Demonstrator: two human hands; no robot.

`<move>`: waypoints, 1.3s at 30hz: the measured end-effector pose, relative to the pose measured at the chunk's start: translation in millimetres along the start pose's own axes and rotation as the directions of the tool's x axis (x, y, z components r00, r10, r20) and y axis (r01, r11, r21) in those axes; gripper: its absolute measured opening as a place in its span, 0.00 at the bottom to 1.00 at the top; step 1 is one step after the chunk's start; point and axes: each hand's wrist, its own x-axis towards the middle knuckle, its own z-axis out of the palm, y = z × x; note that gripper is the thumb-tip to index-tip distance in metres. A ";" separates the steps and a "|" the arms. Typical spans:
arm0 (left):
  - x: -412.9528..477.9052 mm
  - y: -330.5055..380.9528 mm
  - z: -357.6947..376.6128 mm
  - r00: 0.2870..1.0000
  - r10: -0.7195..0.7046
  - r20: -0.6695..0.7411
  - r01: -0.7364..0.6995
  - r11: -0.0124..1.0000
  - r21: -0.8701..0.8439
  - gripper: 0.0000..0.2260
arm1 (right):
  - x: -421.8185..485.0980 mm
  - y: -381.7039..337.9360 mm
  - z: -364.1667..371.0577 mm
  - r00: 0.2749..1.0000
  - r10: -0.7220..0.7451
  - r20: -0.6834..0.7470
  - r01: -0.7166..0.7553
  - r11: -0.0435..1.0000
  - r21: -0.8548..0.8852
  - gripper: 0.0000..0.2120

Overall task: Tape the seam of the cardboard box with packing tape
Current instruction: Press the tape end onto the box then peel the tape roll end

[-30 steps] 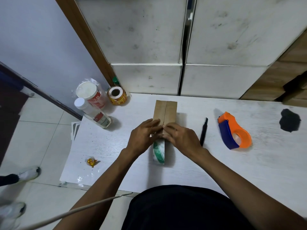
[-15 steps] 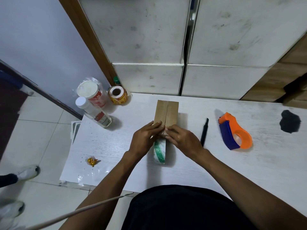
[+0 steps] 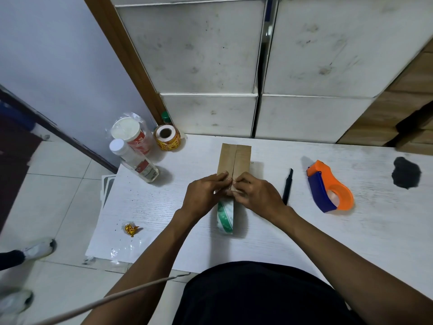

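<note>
A narrow brown cardboard box (image 3: 234, 158) lies on the white table (image 3: 351, 242), its centre seam running away from me. My left hand (image 3: 204, 195) and my right hand (image 3: 257, 195) meet over the box's near end, fingertips pinched at the seam. A roll of clear packing tape with green print (image 3: 225, 216) stands on edge just below my hands, against the near end of the box. Whether the fingers hold the tape's free end or press on the box flaps I cannot tell; the near end of the box is hidden by my hands.
An orange and blue tape dispenser (image 3: 329, 187) lies to the right, a black pen-like tool (image 3: 287, 186) between it and my right hand. A label roll (image 3: 166, 137), a lidded cup (image 3: 131, 134) and a bottle (image 3: 136, 160) sit at the back left. A gold wrapper (image 3: 131, 229) lies near the left edge.
My hands have stayed over the near end of the box; the fingertips shifted slightly along the seam. The tape roll and box have not moved.
</note>
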 end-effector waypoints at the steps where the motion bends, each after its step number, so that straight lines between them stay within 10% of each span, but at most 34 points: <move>1: -0.6 0.5 0.4 1.000 0.020 -0.005 -0.020 1.000 0.018 0.17 | -1.0 -0.2 1.3 1.000 -0.003 -0.002 0.003 1.000 -0.013 0.07; 7: -5.1 4.7 4.4 0.998 0.008 -0.055 -0.008 1.000 0.016 0.17 | -6.8 -4.6 4.1 0.998 -0.016 0.058 0.019 0.998 -0.061 0.15; 11: -19.8 9.3 2.8 0.976 -0.201 -0.083 0.172 0.948 -0.267 0.25 | -29.3 -14.3 1.5 0.965 0.262 0.024 -0.262 0.950 0.168 0.19; 15: -42.2 21.4 -1.6 0.817 -0.575 -0.053 0.477 0.724 -0.499 0.25 | -51.0 -28.4 1.9 0.774 0.551 0.312 -0.633 0.649 0.422 0.02; 17: -51.3 22.9 0.6 0.741 -0.659 0.127 0.608 0.580 -0.541 0.27 | -49.1 -38.6 5.3 0.674 0.490 0.552 -0.738 0.462 0.492 0.11; 22: -60.8 36.0 -6.7 0.671 -0.608 0.425 0.696 0.319 -0.643 0.27 | -47.3 -54.6 8.5 0.675 0.356 0.647 -0.738 0.304 0.602 0.14; 31: -68.0 76.7 -87.0 0.970 -0.212 0.118 0.239 0.920 -0.309 0.24 | -51.0 -92.8 -77.5 0.825 0.343 0.449 -0.564 0.558 0.609 0.10; 39: -58.8 142.9 -146.2 0.919 0.030 -0.394 -0.089 0.987 -0.134 0.15 | -29.7 -133.6 -157.3 0.944 0.315 0.102 -0.306 0.712 0.632 0.11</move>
